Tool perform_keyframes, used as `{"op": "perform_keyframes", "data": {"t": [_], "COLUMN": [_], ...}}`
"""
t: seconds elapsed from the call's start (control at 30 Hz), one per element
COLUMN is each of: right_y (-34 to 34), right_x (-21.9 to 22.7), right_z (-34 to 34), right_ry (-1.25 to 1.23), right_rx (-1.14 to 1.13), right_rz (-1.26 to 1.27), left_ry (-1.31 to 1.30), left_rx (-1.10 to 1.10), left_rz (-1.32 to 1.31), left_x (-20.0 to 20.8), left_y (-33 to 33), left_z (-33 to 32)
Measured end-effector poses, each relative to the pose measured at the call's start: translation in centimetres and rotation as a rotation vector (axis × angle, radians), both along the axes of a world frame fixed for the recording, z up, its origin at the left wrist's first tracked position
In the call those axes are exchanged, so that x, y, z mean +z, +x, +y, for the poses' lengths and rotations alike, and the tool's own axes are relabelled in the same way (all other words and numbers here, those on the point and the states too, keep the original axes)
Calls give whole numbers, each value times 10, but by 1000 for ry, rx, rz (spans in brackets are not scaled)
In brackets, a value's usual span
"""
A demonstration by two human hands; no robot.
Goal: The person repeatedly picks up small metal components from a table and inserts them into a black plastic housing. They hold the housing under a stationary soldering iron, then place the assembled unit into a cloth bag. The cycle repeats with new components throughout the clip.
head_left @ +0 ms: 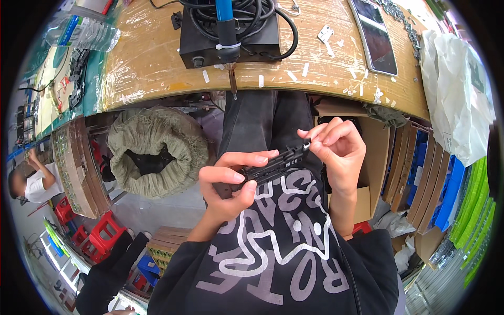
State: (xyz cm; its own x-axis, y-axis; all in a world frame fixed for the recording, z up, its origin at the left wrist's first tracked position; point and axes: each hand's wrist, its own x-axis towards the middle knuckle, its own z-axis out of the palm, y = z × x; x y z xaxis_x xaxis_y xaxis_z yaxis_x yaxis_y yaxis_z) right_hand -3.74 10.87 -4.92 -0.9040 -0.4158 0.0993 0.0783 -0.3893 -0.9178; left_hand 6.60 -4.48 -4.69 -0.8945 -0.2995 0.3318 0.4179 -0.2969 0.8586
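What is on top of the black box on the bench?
On the black box sits a coil of black cable. A blue-handled tool overlaps both in this view; whether it rests there is unclear. What the coil covers cannot be seen.

Both hands [344, 149] on a long black part [275, 165], before a dark printed shirt [341, 252], near a workbench [142, 63].

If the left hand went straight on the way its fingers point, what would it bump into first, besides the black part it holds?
Probably the fingertips of the right hand, at the far end of the black part, though depth is hard to judge from this one view.
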Motion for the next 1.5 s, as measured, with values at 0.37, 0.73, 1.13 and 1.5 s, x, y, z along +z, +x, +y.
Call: {"op": "perform_keyframes", "data": {"t": [0.37, 0.73, 1.13, 1.5], "right_y": [8, 25, 39, 28], "right_x": [8, 10, -2, -30], "right_z": [6, 5, 5, 0], "right_ry": [256, 62, 117, 81], "right_rx": [102, 78, 244, 297], "right_rz": [-17, 68, 221, 211], "left_ry": [-7, 405, 1246, 848], "left_rx": [-114, -375, -1004, -733], "left_rz": [51, -427, -660, -829], "left_x": [17, 6, -25, -16], "left_y": [0, 3, 23, 12], "left_z": [-7, -9, 8, 2]}}
